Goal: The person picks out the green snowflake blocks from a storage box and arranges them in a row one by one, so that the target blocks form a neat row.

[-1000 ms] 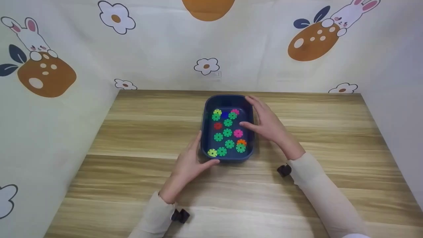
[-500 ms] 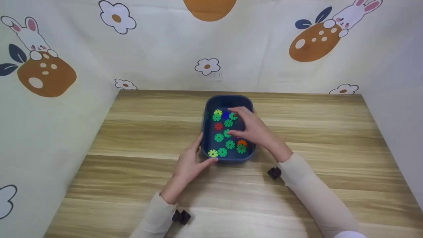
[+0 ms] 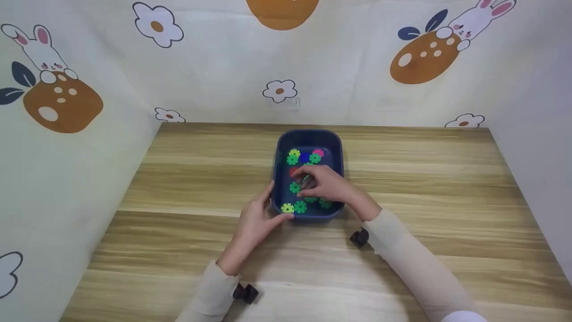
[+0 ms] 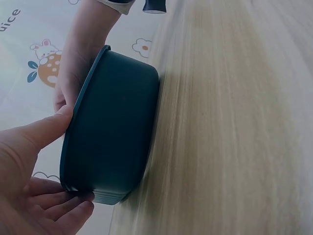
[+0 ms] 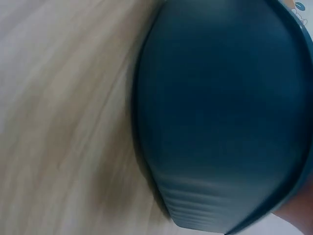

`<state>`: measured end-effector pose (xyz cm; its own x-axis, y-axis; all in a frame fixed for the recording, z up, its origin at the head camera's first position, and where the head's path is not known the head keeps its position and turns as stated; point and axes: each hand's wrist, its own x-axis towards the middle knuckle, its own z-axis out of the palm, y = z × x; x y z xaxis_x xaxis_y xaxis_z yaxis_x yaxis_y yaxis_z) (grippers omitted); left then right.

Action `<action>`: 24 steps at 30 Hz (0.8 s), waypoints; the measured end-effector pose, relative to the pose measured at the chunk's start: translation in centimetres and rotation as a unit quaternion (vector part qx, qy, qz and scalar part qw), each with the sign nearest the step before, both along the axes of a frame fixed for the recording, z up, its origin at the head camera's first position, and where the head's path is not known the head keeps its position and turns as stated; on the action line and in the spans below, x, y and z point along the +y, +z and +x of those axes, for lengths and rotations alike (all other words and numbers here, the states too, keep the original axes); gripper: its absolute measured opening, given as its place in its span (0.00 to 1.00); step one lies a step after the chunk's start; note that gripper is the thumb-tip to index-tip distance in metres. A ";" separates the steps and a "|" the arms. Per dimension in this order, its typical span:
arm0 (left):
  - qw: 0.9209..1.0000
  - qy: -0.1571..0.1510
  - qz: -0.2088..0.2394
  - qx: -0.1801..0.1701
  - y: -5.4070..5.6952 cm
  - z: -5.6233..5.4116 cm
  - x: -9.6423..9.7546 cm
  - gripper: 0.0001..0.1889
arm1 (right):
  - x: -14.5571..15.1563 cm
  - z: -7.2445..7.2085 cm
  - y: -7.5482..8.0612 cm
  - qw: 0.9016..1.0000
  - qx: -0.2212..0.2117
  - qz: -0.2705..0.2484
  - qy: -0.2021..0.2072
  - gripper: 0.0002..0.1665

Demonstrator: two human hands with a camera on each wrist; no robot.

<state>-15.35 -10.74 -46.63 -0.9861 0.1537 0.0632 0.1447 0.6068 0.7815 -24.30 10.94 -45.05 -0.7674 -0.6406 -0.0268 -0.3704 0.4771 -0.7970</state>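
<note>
A dark blue plastic basin stands on the wooden table, holding several flat, notched plastic discs. Most of these are green; yellow, red, blue and pink ones show too. My left hand grips the basin's near left corner, thumb at the rim and fingers along the outer side. Over the inside of the basin, my right hand has bent fingers, with a gap between thumb and forefinger. It covers some discs, and no disc shows between its fingertips.
The wood-grain table reaches back to a cream cloth printed with rabbits, fruit and flowers. Each sleeve carries a small black device, one near the left wrist and one near the right wrist.
My right hand has left the basin's right rim and moved left and nearer over the discs, its fingers bending more. The left hand and basin have stayed in place.
</note>
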 end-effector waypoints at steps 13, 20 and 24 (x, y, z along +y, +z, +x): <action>1.000 0.003 0.006 0.002 0.1 0.1 0.1 0.47 | -0.7 0.3 -0.9 0.987 0.020 0.148 0.052 0.14; 1.000 0.003 0.007 0.005 0.0 -0.1 0.1 0.47 | -0.6 0.2 -1.1 0.986 0.038 0.149 0.061 0.08; 1.000 0.002 0.009 0.007 -0.1 -0.1 0.0 0.47 | -0.5 0.2 -1.0 0.989 0.037 0.130 0.057 0.04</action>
<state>-15.42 -10.70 -46.68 -0.9855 0.1495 0.0800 0.1542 0.5939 0.7896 -24.09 10.40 -46.09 -0.6972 -0.7013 -0.1485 -0.4859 0.6146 -0.6214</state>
